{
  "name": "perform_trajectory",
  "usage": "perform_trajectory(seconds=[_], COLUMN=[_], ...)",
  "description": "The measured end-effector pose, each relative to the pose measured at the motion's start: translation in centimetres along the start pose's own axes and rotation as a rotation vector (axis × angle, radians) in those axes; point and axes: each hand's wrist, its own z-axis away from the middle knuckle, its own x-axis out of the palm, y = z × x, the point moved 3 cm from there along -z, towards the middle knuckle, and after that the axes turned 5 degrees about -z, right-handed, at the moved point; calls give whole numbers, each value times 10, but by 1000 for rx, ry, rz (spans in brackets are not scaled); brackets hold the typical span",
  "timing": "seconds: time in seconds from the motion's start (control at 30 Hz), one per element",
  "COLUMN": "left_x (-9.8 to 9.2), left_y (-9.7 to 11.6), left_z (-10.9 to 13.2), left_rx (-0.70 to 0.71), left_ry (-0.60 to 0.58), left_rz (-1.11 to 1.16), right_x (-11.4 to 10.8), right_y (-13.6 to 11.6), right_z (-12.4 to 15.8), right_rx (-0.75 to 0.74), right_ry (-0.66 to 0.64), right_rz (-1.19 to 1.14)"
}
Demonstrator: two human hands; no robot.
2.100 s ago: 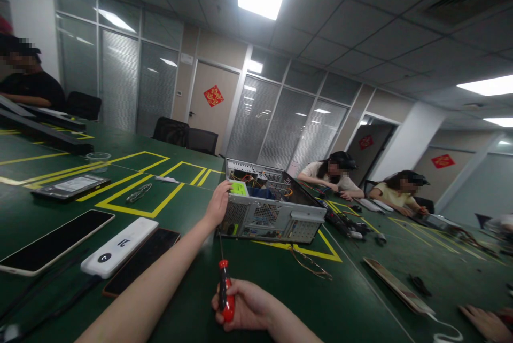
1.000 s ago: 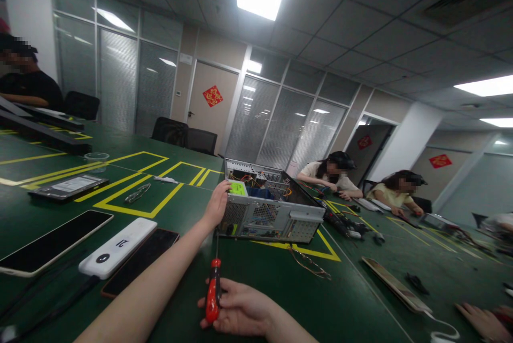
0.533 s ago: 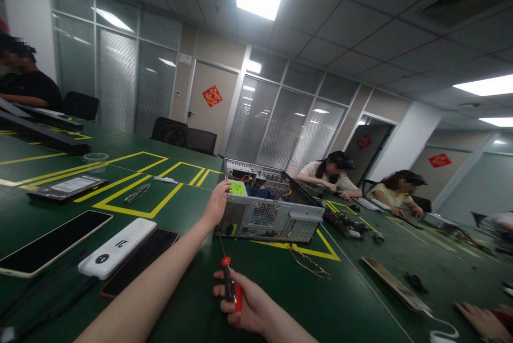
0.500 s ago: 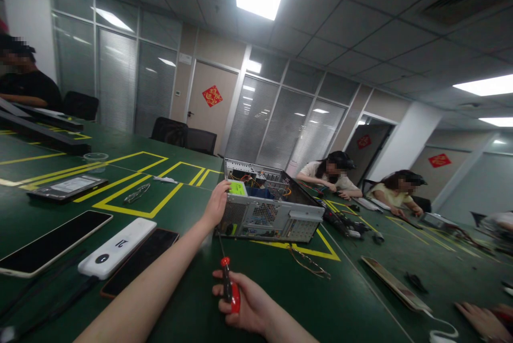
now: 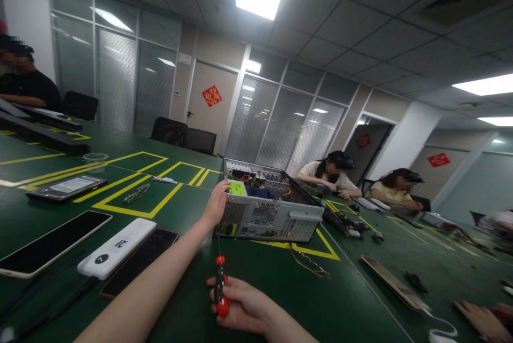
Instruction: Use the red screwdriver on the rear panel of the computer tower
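Observation:
An open metal computer case (image 5: 280, 220) lies on the green table, with wires and a bright green label inside. My left hand (image 5: 218, 201) rests on its near left corner, fingers over the edge by the label. Below the case, my right hand (image 5: 240, 303) is closed round the handle of a red and black screwdriver (image 5: 221, 287). The screwdriver's shaft points up toward the case's lower left corner; whether its tip touches there I cannot tell.
Phones (image 5: 52, 241), a white power bank (image 5: 116, 249) and a hard drive (image 5: 66, 187) lie left. Eyeglasses (image 5: 308, 263) lie before the case; another phone (image 5: 395, 284) lies right. A person's hand (image 5: 483, 321) shows lower right. Several people sit around.
The screwdriver handle has swung slightly left and now stands more upright, with my right hand's fingers shifted round it. My left hand and the case have stayed in place.

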Motion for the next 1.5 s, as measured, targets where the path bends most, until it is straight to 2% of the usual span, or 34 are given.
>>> perform_trajectory(seconds=[0.13, 0.37, 0.57, 0.73, 0.87, 1.0, 1.37, 1.5], left_x=[0, -1, 0, 0, -1, -1, -2, -2], left_y=[1, 2, 1, 1, 2, 1, 2, 2], left_z=[-1, 0, 0, 0, 0, 0, 0, 0], left_rx=[7, -1, -2, -13, -9, -12, -9, -20], left_ry=[-2, -13, -11, -20, -11, -5, -17, -22], left_rz=[15, -11, -1, -1, 8, 14, -4, -4], right_x=[-7, -8, -17, -25, -26, -24, -23, -18], right_y=[3, 11, 13, 5, 5, 7, 3, 0], right_z=[-3, 3, 23, 27, 25, 25, 26, 27], right_rx=[4, 39, -1, 16, 48, 17, 43, 44], right_ry=[9, -129, 52, 152, 133, 87, 95, 171], right_rz=[-2, 105, -77, -216, -242, -188, -208, -167])
